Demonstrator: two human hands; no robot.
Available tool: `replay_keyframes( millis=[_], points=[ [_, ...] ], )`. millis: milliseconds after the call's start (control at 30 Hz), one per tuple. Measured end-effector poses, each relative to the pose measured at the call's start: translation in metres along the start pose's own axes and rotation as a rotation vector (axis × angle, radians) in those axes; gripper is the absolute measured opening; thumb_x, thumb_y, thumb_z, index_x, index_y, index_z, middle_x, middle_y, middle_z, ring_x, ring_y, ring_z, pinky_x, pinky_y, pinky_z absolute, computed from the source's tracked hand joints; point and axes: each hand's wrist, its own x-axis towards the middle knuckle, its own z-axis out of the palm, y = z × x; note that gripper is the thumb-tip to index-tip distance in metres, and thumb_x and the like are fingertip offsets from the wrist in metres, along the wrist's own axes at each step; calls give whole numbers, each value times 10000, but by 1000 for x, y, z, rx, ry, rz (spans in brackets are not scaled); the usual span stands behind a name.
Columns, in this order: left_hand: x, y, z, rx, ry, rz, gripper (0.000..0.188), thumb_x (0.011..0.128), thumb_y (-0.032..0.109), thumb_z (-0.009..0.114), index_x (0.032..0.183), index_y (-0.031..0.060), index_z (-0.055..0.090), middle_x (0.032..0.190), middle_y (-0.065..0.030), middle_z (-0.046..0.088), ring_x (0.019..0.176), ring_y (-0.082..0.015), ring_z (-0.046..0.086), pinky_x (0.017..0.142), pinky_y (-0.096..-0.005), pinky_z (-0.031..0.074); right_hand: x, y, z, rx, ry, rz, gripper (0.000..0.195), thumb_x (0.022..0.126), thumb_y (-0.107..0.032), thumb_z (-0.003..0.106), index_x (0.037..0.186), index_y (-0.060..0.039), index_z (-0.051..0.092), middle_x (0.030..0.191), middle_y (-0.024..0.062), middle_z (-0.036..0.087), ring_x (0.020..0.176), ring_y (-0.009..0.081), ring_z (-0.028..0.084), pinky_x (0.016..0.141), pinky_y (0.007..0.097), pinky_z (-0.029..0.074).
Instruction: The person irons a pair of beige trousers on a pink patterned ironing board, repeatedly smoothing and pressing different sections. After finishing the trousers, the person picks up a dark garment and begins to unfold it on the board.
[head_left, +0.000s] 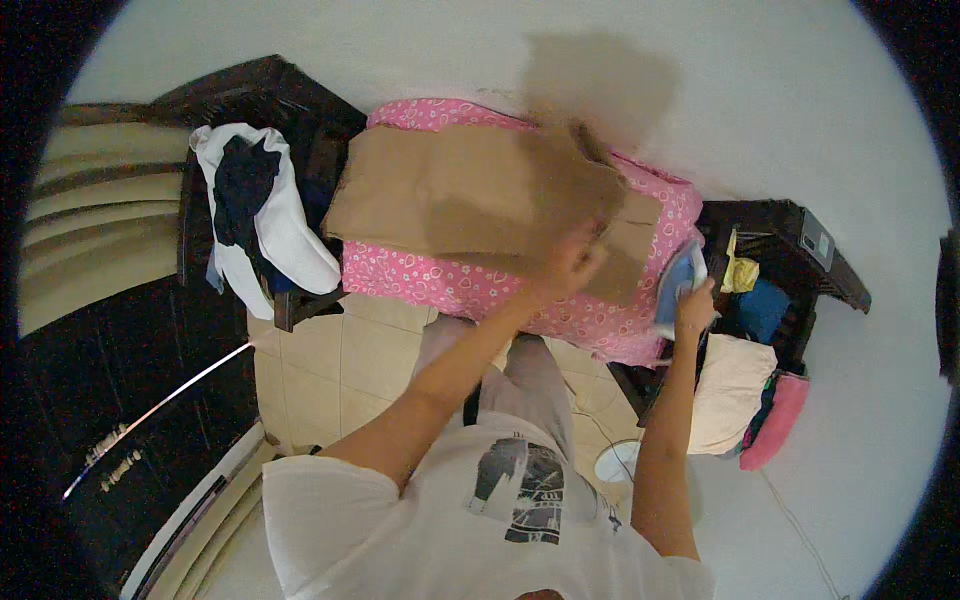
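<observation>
A brown cloth garment (457, 187), seemingly trousers, lies spread across a pink flower-patterned ironing cloth (405, 266). My left hand (571, 262) is over the garment's near edge towards the right, blurred, and its grip on the fabric is not clear. At the right end of the pink cloth, my right hand (694, 306) is closed around the handle of a blue and white clothes iron (670, 292). The iron looks tipped up, its lower end close to the cloth's edge. My left arm's shadow darkens part of the garment.
On the left, a white garment (296, 251) and a black one (244, 187) hang over dark wooden furniture (319, 97). Folded clothes (731, 394) sit on a dark wooden rack at right. A thin cable (600, 429) trails to the tiled floor (375, 360). The wall (750, 97) stands behind.
</observation>
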Motion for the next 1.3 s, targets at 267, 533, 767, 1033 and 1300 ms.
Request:
replay_keyframes(
  millis=[267, 533, 767, 1033, 1300],
  points=[
    [-8, -73, 140, 323, -19, 149, 329, 767, 147, 480, 1032, -45, 459, 1167, -214, 403, 1089, -331, 381, 954, -426, 255, -47, 92, 19, -6, -149, 47, 435, 720, -155, 540, 1088, -14, 355, 778, 241, 564, 714, 384, 557, 630, 447, 436],
    [-26, -73, 127, 727, -345, 358, 355, 745, 63, 456, 1068, -75, 403, 1240, -206, 329, 1142, -298, 343, 963, -402, 265, -43, 94, 16, 92, -46, 22, 360, 730, -152, 526, 1027, -28, 365, 741, 235, 560, 691, 386, 550, 592, 449, 430],
    [-33, -100, 116, 731, -599, 385, 335, 737, 60, 453, 1055, -35, 404, 1279, -181, 286, 1145, -295, 353, 931, -369, 324, -32, 32, -19, 203, -1, -102, 383, 719, -111, 538, 1042, -20, 355, 749, 241, 553, 682, 388, 548, 586, 459, 426],
    [-65, -101, 11, -158, 613, -552, 303, 824, 235, 473, 1030, 15, 445, 1013, -113, 484, 876, -210, 480, 741, -321, 406, -54, -66, -50, 19, -26, -435, 329, 729, -75, 495, 1037, -42, 386, 838, 200, 536, 687, 343, 567, 575, 423, 455],
    [-77, -272, -204, -1233, 1140, -665, 208, 797, 260, 473, 752, 57, 479, 636, -20, 446, 551, -113, 416, 476, -252, 352, -41, -133, 33, -141, -55, -812, 427, 699, -111, 546, 1098, -123, 396, 817, 145, 551, 675, 294, 575, 558, 398, 460]
  ],
)
